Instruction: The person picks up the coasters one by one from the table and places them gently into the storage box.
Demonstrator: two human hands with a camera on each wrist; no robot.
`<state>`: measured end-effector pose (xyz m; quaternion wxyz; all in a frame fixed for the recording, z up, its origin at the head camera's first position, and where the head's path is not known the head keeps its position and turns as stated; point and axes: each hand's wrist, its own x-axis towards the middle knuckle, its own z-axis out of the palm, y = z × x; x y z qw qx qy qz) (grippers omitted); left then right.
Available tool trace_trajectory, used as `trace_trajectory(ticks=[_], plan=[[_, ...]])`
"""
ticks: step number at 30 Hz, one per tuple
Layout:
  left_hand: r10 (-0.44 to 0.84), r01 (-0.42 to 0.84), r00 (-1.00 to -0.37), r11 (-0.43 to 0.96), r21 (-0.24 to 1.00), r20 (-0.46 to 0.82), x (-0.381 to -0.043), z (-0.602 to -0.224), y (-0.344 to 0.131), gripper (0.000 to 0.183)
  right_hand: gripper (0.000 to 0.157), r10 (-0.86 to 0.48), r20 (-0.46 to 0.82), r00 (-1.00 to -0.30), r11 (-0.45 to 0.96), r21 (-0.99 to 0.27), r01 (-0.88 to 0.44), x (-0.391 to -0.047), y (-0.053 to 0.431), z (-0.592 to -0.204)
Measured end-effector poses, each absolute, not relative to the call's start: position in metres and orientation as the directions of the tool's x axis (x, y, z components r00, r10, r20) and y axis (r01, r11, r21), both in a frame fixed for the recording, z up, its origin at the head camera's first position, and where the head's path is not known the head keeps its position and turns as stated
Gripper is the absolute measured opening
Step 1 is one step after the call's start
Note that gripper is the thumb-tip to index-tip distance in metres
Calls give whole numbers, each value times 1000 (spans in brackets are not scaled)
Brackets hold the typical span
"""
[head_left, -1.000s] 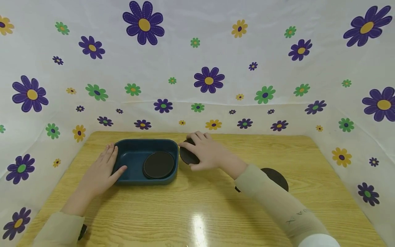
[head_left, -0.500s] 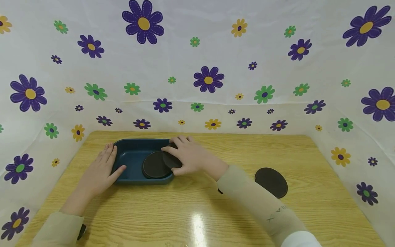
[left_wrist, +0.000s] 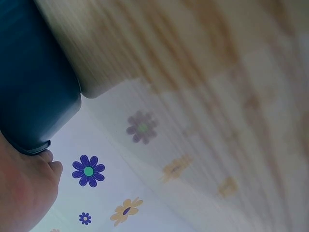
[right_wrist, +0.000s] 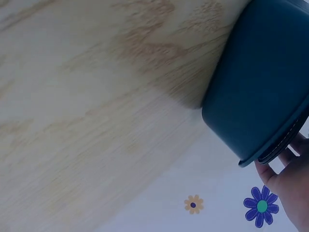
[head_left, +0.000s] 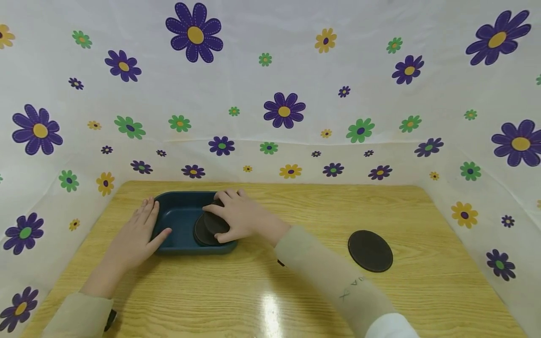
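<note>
A dark blue rectangular box [head_left: 176,224] stands at the left of the wooden table. My left hand [head_left: 134,237] rests against its left end, fingers straight along the rim and thumb over the front side. In my right hand [head_left: 240,217] I grip a round black coaster [head_left: 216,226] by its edges, over the right part of the box. Beneath it, another black coaster [head_left: 200,234] lies in the box, partly covered. The right wrist view shows stitching along the held coaster's edge [right_wrist: 285,141], close to the box rim. A third coaster [head_left: 370,251] lies flat at the right.
The wooden table [head_left: 296,281] reaches back to a white flowered cloth [head_left: 253,70], which also hangs at both sides. My right forearm crosses the table between the box and the loose coaster.
My right hand has carried its coaster leftward, from beside the box to above the coaster inside. The loose coaster at the right has come fully into sight. My left hand stays put.
</note>
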<state>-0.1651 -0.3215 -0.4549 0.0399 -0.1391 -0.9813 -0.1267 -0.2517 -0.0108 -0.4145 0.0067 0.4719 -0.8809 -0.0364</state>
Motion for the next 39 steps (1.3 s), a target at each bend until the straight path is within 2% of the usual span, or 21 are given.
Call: trace_trajectory(ticks=[6,19,26,33,39], plan=[[258,280,-959,928,246,117,-166,-456,-322,90,76,-843,-3,-538,536,84,-840,-251,-25,-421],[255,276,-960,930,243,117,-166,-458,-322,90,70,-836,-9,-548,546,76,-834,-252,-32,-428],[255,277,-960,930,241,119,-167,-458,-322,90,63,-845,18,-534,533,80,-842,-251,-22,-428],[256,279,-959,931,235,121,-166,-459,-322,90,62,-859,34,-510,511,89,-855,-250,-6,-423],[253,274,-961,929,247,115,-165,-457,-322,90,61,-855,31,-518,519,72,-852,-248,10,-416]])
